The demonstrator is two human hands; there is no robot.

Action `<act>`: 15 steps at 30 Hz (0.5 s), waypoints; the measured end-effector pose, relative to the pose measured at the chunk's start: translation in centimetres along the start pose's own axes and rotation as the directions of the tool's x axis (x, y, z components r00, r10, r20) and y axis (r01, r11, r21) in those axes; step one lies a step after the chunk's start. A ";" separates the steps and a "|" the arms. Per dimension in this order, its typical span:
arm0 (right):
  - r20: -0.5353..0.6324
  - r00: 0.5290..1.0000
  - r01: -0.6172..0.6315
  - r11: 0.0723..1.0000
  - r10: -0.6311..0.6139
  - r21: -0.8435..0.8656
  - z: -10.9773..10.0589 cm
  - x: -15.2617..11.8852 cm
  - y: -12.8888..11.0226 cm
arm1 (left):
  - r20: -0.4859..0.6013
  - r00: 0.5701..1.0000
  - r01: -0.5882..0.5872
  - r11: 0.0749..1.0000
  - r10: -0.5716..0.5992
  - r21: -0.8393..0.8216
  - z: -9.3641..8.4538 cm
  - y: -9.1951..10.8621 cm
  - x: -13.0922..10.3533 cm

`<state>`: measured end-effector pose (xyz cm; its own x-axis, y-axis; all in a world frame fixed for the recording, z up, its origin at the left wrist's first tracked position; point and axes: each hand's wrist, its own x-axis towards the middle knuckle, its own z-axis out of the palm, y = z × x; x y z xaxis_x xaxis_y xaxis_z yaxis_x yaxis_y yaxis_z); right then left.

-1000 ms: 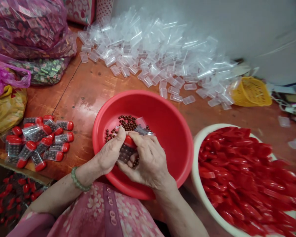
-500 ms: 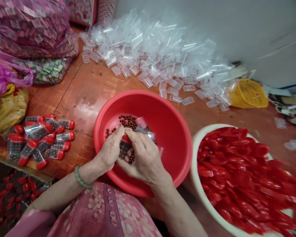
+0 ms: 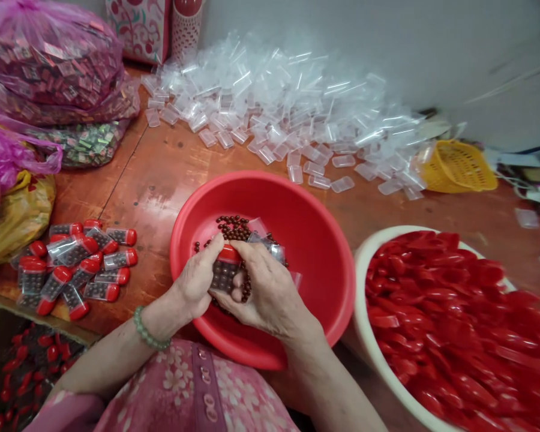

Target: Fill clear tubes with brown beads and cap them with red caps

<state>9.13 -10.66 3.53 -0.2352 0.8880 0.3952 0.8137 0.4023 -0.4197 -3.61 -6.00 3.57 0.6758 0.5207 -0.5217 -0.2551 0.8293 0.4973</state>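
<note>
**Red-capped case held two-handed over red basin**

Head view: left hand grips the case's left side, right hand its right side and lower edge; thumbs up near the cap. Case is clear, dark beads inside. Loose brown beads lie in the basin just beyond the hands. Filled cases sit piled left on the table; white tub of red pieces right.
</note>
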 end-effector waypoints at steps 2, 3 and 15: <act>-0.006 1.000 0.029 0.999 -0.029 -0.014 0.2 -0.1 0.0 | -0.098 0.993 -0.065 0.998 0.066 0.021 0.3 -0.2 -0.1; -0.013 0.999 0.042 0.999 -0.043 -0.025 0.3 -0.2 0.0 | -0.142 0.986 -0.085 0.996 0.090 0.042 0.4 -0.2 -0.2; -0.096 0.990 0.103 0.993 -0.108 -0.057 0.5 -0.4 -0.4 | -0.219 0.962 -0.126 0.976 0.164 0.176 0.4 -0.3 -0.3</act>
<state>8.58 -11.04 3.15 -0.2694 0.8139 0.5148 0.8142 0.4780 -0.3296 -3.46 -6.53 3.84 0.4571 0.6810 -0.5722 -0.2122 0.7082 0.6733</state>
